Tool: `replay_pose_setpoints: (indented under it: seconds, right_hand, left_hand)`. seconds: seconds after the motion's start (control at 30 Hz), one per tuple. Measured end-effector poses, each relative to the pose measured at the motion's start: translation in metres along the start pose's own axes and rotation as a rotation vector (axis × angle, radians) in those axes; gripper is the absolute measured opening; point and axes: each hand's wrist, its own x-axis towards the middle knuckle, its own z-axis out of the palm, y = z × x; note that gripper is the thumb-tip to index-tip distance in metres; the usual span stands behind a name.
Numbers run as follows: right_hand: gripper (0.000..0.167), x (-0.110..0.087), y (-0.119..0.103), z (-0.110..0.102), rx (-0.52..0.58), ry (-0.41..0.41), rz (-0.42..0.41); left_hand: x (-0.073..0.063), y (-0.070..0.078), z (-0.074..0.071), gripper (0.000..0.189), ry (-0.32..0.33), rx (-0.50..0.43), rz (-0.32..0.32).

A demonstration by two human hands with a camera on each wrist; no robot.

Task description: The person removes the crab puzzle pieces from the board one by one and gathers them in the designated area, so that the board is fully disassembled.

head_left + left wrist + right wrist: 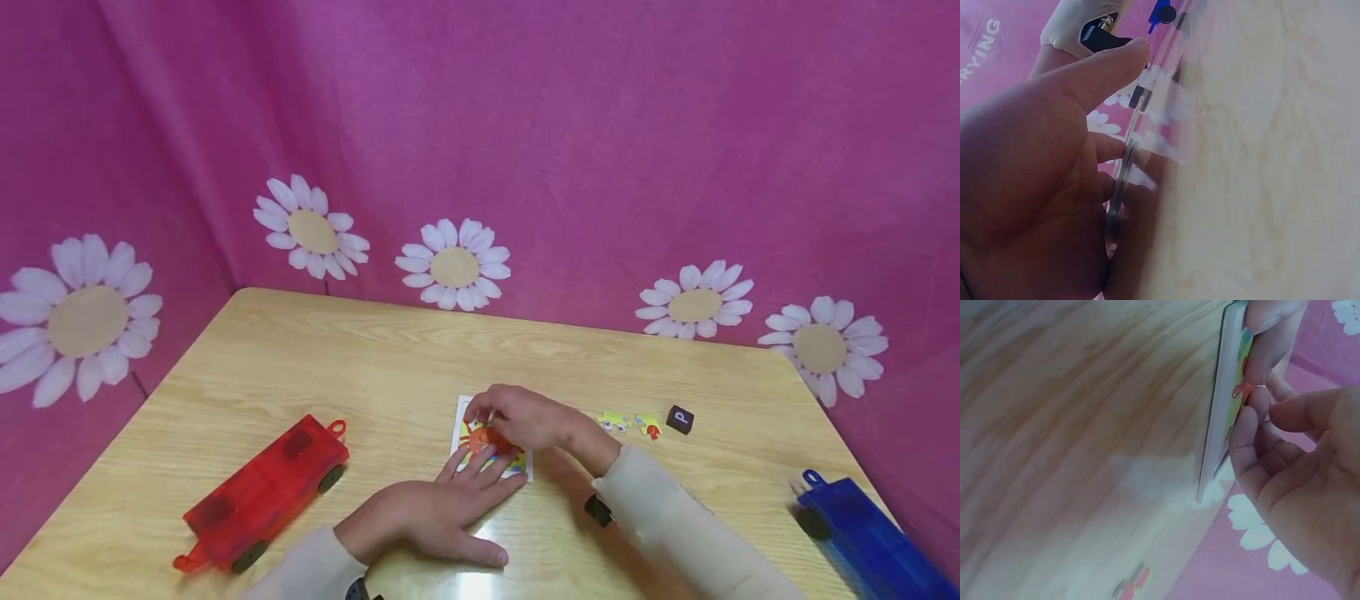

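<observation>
A small puzzle board with a white border and an orange crab picture lies on the table. My left hand rests on its lower part, fingers spread and straight, thumb out to the side. Over the upper part, my right hand bends its fingers down to the picture. The right wrist view shows these curled fingertips against the board's face; whether they pinch a piece is hidden. Two loose yellow puzzle pieces, one a plain-edged piece and one with red on it, lie right of the board.
A black cube with a white letter sits beside the loose pieces. On the left stands a red toy wagon, on the right a blue one. A pink curtain with daisies borders the wooden table.
</observation>
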Motion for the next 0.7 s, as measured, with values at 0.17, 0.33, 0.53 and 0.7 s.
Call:
replay_pose_setpoints:
  seconds: [0.17, 0.33, 0.53, 0.7]
  right_hand:
    - [0.041, -0.0007, -0.0022, -0.0007, -0.001, -0.012, 0.035]
    - [0.04, -0.0013, -0.0041, -0.0028, -0.021, -0.007, 0.074]
    - [0.041, -0.0025, -0.0045, 0.0002, -0.001, -0.008, 0.105]
    - [0.043, -0.004, -0.0066, 0.0003, 0.04, -0.002, 0.091]
  left_hand:
    - [0.0007, -0.0008, 0.0, 0.088, -0.003, 0.012, -0.002]
    - [0.0033, -0.0013, -0.0016, 0.088, -0.003, 0.032, -0.002]
    - [0.0024, -0.0008, -0.0019, 0.089, -0.007, 0.012, -0.002]
    - [0.0004, -0.0005, -0.0006, 0.089, -0.002, 0.007, -0.001]
